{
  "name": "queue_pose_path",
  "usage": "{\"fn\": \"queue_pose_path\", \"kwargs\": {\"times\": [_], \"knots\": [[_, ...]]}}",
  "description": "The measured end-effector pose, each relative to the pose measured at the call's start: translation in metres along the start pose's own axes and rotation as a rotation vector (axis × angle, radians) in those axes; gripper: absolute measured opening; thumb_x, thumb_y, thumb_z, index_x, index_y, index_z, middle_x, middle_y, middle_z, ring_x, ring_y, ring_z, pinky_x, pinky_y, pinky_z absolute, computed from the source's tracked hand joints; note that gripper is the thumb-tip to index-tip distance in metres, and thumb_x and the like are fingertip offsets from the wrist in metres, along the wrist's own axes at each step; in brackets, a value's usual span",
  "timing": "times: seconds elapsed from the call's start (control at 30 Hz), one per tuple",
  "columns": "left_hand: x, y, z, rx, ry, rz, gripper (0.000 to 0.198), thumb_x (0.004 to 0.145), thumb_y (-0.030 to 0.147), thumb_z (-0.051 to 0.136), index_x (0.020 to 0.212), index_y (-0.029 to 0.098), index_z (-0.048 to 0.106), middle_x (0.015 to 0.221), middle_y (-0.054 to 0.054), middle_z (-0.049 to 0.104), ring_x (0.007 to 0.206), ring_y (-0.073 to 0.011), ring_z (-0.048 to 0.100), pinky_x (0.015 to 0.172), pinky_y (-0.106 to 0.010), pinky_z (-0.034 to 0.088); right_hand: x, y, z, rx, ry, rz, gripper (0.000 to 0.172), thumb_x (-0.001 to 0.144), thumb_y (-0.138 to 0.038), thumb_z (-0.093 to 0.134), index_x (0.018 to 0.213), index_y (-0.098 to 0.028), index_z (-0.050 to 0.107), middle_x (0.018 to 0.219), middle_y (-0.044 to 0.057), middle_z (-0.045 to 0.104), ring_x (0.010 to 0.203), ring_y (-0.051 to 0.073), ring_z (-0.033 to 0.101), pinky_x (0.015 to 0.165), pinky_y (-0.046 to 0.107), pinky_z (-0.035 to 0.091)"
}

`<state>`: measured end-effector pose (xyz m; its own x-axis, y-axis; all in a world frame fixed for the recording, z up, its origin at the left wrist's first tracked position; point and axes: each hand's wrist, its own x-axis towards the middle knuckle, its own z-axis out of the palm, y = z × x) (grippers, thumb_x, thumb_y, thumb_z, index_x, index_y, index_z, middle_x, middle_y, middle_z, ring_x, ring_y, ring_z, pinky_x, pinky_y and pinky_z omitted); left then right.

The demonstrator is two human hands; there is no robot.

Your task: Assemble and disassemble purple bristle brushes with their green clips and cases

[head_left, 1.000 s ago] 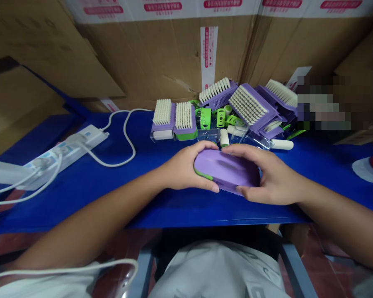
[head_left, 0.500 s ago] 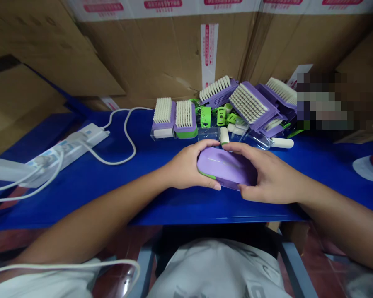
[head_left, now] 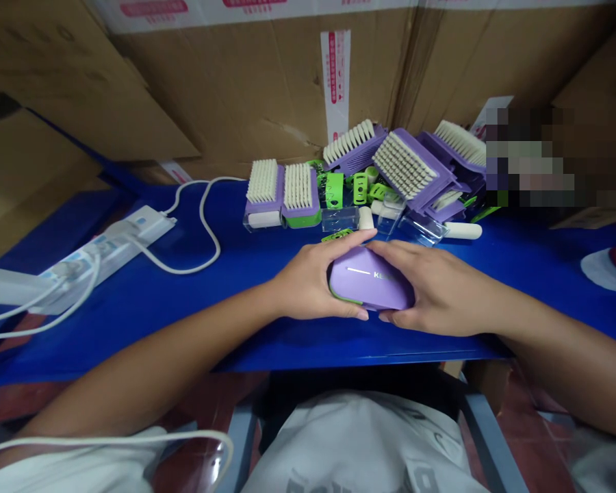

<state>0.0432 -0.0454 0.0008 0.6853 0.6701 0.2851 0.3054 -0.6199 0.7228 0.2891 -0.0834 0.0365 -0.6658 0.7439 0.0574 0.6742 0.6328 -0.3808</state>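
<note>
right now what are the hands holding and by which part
The left hand and right hand hold a purple plastic brush by its opposite ends.

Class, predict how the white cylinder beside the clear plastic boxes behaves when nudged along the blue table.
Being round, the white cylinder would probably roll rather than slide. Its smooth surface and the glossy blue table likely give little grip.

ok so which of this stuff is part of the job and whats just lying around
Part of the job:
purple brush, held between left hand and right hand
bristle brushes
green clips
clear plastic cases
white cylinders

Just lying around:
power strip
white cable
cardboard boxes
</note>
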Motion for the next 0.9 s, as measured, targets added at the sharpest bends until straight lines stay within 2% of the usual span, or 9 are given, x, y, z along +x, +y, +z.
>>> {"fn": "queue_pose_path", "kwargs": {"times": [0.23,0.4,0.53,0.73,0.9], "knots": [[0.002,-0.009,-0.002,-0.038,-0.002,0.078,0.109,0.061,0.056,0.095,0.155,0.025,0.049,0.153,-0.013,0.061,0.139,-0.0334,0.061,0.121,-0.045,0.046,0.001,0.003,0.000,0.014,0.012,-0.034,0.082,0.080,-0.041,0.075,0.149,-0.008,0.046,0.133,0.022,0.067,0.114,0.039,0.071,0.090,0.052,0.061],[0.004,-0.014,-0.003,-0.053,-0.008,0.160,0.096,0.063,0.051,0.096,0.148,0.024,0.059,0.141,-0.013,0.069,0.131,-0.0322,0.067,0.117,-0.045,0.050,0.003,0.001,-0.001,0.069,-0.013,-0.007,0.072,0.078,-0.039,0.075,0.140,-0.009,0.054,0.126,0.020,0.069,0.107,0.037,0.073,0.089,0.050,0.061],[0.006,-0.016,-0.003,-0.070,-0.018,0.189,0.093,0.065,0.051,0.095,0.147,0.025,0.061,0.135,-0.013,0.073,0.125,-0.0314,0.069,0.113,-0.044,0.053,0.003,0.000,0.000,0.083,-0.015,-0.006,0.071,0.078,-0.039,0.076,0.139,-0.011,0.055,0.127,0.018,0.069,0.105,0.035,0.073,0.088,0.048,0.060],[-0.003,-0.007,0.008,0.059,0.065,0.183,0.097,0.069,0.051,0.093,0.153,0.025,0.053,0.140,-0.014,0.069,0.127,-0.0304,0.068,0.111,-0.043,0.054,0.001,-0.001,-0.003,0.034,0.015,0.017,0.064,0.078,-0.041,0.076,0.133,-0.012,0.060,0.118,0.015,0.074,0.096,0.033,0.075,0.077,0.042,0.059],[-0.004,-0.001,0.010,0.059,0.085,0.170,0.094,0.069,0.050,0.093,0.152,0.026,0.054,0.142,-0.012,0.069,0.128,-0.0299,0.068,0.113,-0.042,0.053,0.000,0.000,-0.003,0.063,0.046,0.016,0.066,0.076,-0.040,0.078,0.134,-0.013,0.061,0.120,0.015,0.075,0.098,0.033,0.075,0.080,0.042,0.059]]}}
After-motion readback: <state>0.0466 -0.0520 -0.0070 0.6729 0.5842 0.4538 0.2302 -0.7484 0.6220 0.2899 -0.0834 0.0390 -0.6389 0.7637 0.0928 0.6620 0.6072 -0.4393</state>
